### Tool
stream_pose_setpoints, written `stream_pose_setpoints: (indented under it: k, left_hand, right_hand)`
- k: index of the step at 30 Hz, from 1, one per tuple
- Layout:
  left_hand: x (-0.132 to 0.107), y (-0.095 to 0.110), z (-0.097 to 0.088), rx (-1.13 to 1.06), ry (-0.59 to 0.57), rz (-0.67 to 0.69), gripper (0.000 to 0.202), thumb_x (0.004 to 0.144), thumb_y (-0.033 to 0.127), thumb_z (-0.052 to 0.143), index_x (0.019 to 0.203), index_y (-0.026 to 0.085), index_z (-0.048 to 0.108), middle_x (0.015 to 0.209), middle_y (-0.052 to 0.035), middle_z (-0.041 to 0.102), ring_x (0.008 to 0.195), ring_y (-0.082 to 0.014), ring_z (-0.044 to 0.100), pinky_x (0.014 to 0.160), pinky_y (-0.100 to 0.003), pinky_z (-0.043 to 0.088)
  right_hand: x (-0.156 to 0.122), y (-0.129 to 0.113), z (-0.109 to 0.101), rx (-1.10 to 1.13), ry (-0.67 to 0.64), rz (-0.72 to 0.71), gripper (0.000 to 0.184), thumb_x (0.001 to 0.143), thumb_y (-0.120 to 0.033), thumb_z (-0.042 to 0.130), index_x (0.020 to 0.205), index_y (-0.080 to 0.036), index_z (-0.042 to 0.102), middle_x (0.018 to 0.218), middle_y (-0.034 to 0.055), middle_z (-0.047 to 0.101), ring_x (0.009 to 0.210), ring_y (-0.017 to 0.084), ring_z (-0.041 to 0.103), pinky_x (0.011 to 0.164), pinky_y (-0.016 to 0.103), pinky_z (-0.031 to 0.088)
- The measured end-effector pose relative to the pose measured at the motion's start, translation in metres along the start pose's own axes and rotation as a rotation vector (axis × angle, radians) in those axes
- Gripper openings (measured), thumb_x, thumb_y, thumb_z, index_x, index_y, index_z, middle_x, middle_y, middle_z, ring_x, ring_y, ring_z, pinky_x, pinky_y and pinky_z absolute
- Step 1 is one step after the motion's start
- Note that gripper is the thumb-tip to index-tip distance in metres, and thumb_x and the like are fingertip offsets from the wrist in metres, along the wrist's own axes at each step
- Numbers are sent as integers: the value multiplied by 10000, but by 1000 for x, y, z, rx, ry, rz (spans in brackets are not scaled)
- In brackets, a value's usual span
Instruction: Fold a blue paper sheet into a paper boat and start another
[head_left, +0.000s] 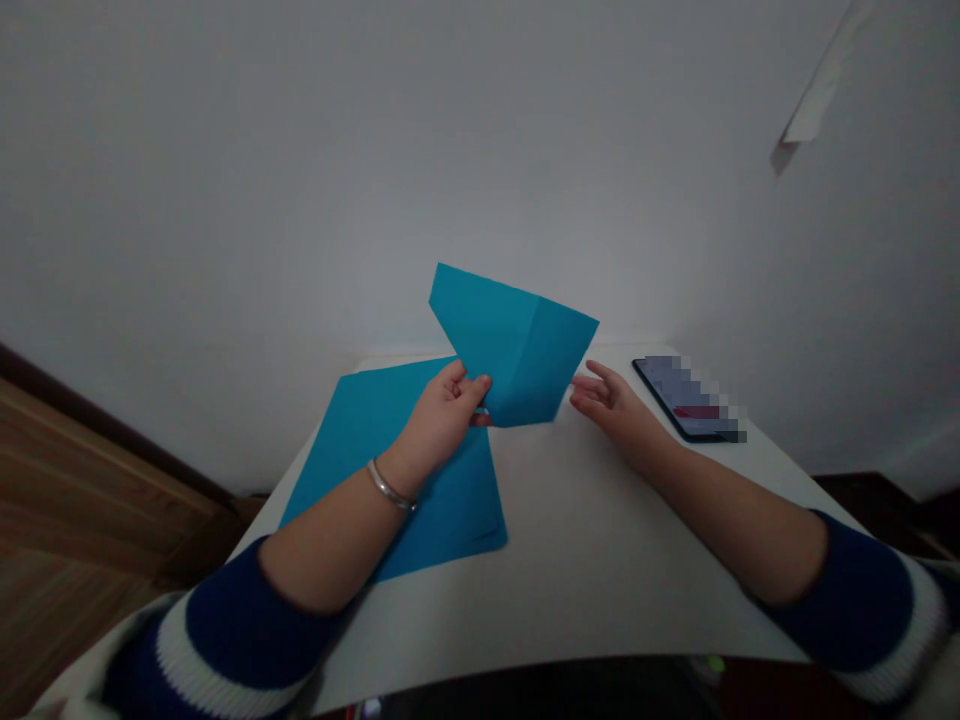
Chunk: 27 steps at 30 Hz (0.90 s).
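Left hand (448,408) pinching a folded blue paper (517,350) above the table (600,570), right hand (609,402) loosely spread just beside its edge, flat blue paper (341,455) beneath the left hand, phone (667,392) right of the right hand

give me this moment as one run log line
left hand: holds creased blue paper; right hand: beside it, contact unclear; table: flat blue paper, phone
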<state>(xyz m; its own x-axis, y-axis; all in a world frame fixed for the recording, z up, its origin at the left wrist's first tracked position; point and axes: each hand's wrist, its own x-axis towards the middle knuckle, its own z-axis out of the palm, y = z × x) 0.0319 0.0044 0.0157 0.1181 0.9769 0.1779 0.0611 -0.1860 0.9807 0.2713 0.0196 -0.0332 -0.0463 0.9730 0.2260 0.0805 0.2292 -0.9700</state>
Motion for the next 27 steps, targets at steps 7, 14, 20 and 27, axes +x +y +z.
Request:
stream_pose_setpoints:
  k: [7,14,20,27]
  left_hand:
    - [-4,0,4,-200,-30,-91,454,685,317,697,1054,197,461,643,48,565,505,-105,546,496,-223,476]
    - [9,-18,-9,79,436,-38,844,714,217,656,1408,258,176,1167,-97,546,982,-210,602,808,-346,513]
    - [10,-21,-19,855,112,307,422,796,204,569,1217,190,537,1306,-116,504,1276,-281,411,1106,-482,274]
    - [-12,-8,-13,1255,-517,468,617,823,521,609,1368,264,472,1414,-114,450,1287,-328,397,1090,-519,267]
  right_hand:
    - [-8,-18,7,156,-122,151,475,777,-323,647,1207,-234,467,1101,88,702,979,255,670,861,431,538]
    - [-8,-21,-4,-396,-161,170,576,771,-243,640,1306,-204,430,897,74,726,788,246,678,664,357,522]
    - [-12,-33,-4,-785,-126,119,776,758,-243,651,1449,-195,300,735,21,676,655,204,628,573,284,421]
    - [-9,-35,-7,-841,-186,161,716,782,-261,611,1438,-167,339,774,52,649,656,192,586,577,284,405]
